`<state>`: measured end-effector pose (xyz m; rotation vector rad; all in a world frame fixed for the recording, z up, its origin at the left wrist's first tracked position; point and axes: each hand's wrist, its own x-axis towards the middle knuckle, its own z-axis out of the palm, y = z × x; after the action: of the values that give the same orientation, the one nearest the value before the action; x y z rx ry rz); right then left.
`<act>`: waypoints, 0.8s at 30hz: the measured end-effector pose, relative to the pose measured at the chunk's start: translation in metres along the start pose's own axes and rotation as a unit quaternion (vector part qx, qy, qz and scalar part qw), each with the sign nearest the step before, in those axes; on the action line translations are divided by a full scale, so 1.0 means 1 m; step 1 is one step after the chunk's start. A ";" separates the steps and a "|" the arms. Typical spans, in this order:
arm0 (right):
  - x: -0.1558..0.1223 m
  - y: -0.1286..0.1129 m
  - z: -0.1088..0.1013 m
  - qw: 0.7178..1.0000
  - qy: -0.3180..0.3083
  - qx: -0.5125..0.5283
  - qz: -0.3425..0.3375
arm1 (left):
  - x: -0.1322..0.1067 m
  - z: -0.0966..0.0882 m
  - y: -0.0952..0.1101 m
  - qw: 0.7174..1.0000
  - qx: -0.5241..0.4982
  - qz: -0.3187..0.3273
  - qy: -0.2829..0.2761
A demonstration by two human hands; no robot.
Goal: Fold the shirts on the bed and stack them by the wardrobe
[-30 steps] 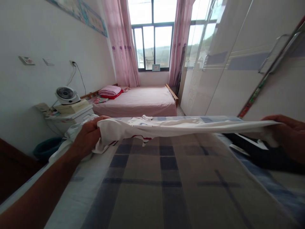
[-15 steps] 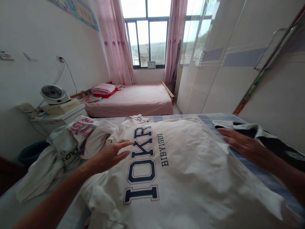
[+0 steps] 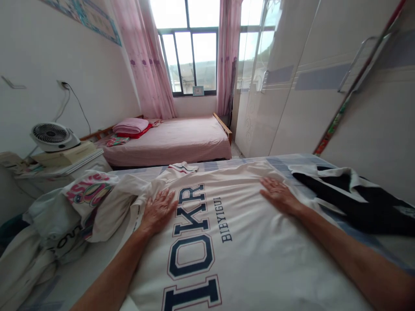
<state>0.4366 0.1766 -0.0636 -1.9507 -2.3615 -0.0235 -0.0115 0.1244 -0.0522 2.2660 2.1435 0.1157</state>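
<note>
A white T-shirt [image 3: 243,224] with large dark blue letters lies spread flat on the checked bed [image 3: 227,165] in front of me. My left hand [image 3: 158,209] rests flat on it beside the letters, fingers stretched out. Palm down, my right hand [image 3: 279,195] lies on the shirt's right part, also flat and holding nothing. A white collar with a red stripe [image 3: 183,167] shows at the shirt's far end.
A heap of light clothes [image 3: 65,211] lies to the left, with a pink print on top. A black and white garment [image 3: 350,194] lies to the right. Behind are a pink bed [image 3: 171,140], a small fan [image 3: 52,134] on a cabinet and white wardrobe doors [image 3: 324,77].
The shirt, held stretched in the air between both hands a second ago, now lies flat on the bed. Both hands have let go and moved onto it, palms down.
</note>
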 end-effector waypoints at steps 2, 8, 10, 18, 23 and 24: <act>0.004 0.049 -0.001 0.997 0.010 -0.040 0.070 | 0.000 0.002 0.000 1.000 0.013 -0.005 0.010; 0.028 0.010 -0.024 0.998 0.042 -0.045 -0.003 | 0.001 0.002 0.005 0.999 0.028 -0.008 0.021; 0.032 -0.054 -0.024 0.992 0.058 0.015 -0.107 | 0.001 0.001 0.006 0.999 0.032 -0.011 0.013; 0.083 -0.129 0.004 0.981 -0.013 0.068 -0.182 | -0.001 -0.002 0.005 1.000 0.025 -0.014 0.006; 0.108 -0.029 -0.002 0.999 -0.005 0.019 0.031 | 0.000 0.002 0.005 1.000 -0.003 -0.014 0.017; 0.105 -0.013 -0.005 0.998 -0.005 0.012 0.057 | 0.000 0.002 0.005 1.000 -0.009 -0.010 0.023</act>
<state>0.4044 0.2763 -0.0508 -2.0748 -2.2411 0.0226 -0.0061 0.1240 -0.0539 2.2528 2.1786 0.1885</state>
